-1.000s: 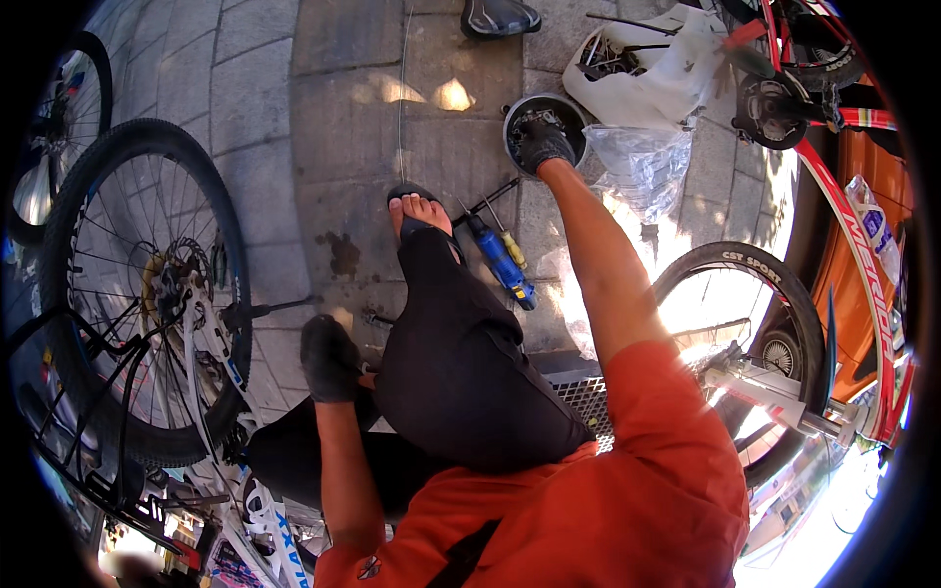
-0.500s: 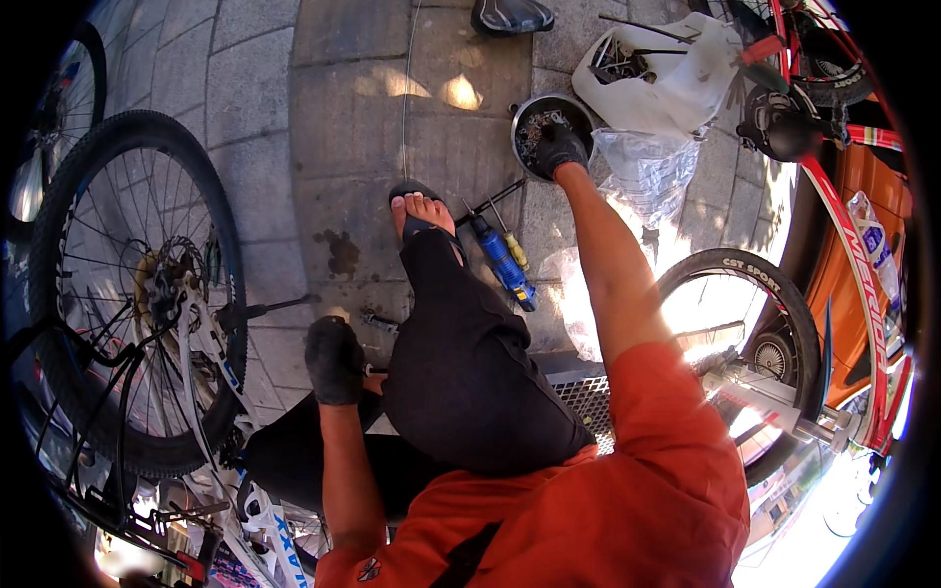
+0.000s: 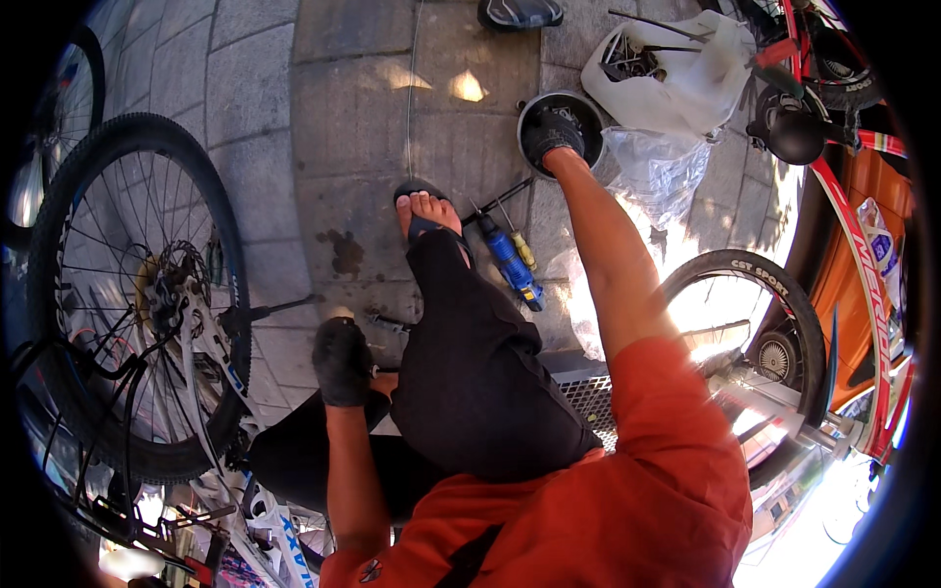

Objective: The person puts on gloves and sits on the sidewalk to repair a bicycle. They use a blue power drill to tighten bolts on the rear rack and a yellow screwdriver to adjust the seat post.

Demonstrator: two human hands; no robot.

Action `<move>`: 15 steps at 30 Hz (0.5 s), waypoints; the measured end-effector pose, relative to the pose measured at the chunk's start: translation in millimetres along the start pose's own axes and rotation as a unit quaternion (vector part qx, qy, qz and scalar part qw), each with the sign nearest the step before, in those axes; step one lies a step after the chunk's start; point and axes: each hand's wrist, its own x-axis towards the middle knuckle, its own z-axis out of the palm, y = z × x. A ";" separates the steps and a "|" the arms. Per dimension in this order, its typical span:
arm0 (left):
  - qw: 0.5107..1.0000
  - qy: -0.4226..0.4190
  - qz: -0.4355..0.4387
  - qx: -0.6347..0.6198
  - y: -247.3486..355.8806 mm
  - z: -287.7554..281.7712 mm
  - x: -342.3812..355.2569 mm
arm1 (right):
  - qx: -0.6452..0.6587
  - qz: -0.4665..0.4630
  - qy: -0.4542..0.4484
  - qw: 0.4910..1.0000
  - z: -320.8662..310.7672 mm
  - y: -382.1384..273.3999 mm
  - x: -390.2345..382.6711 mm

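My right hand, in a dark glove, reaches down into a round dark bowl on the paving. Small loose bits lie in the bowl, and my fingers are mostly hidden inside it. My left hand, also gloved in black, is closed beside my left knee; what it may hold cannot be made out. A small metal part lies on the ground near it. Between my foot and the bowl lie a blue tool and a yellow-handled screwdriver.
At left stands a white bicycle with a large knobby wheel. A white plastic container with metal parts and a clear plastic bag sit beyond the bowl. A saddle lies at the far edge. A red bicycle frame stands at right.
My right hand has shifted a little left and farther inside the bowl. My left hand stays closed by my knee. The whole view has moved slightly.
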 end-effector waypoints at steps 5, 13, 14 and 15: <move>1.000 0.011 -0.009 -0.012 4.2 4.0 -0.9 | -0.139 -0.086 -0.110 0.980 -28.6 -20.4 -5.1; 1.000 0.012 0.003 0.003 4.1 5.7 -3.7 | -0.195 -0.191 -0.128 0.953 -36.8 -14.2 -5.7; 1.000 0.003 0.007 0.013 4.1 5.2 -4.0 | -0.176 -0.183 -0.118 0.960 -38.3 -13.1 -4.8; 0.999 0.002 0.013 0.031 7.0 6.7 -4.6 | -0.156 -0.175 -0.108 0.966 -40.6 -11.4 -5.0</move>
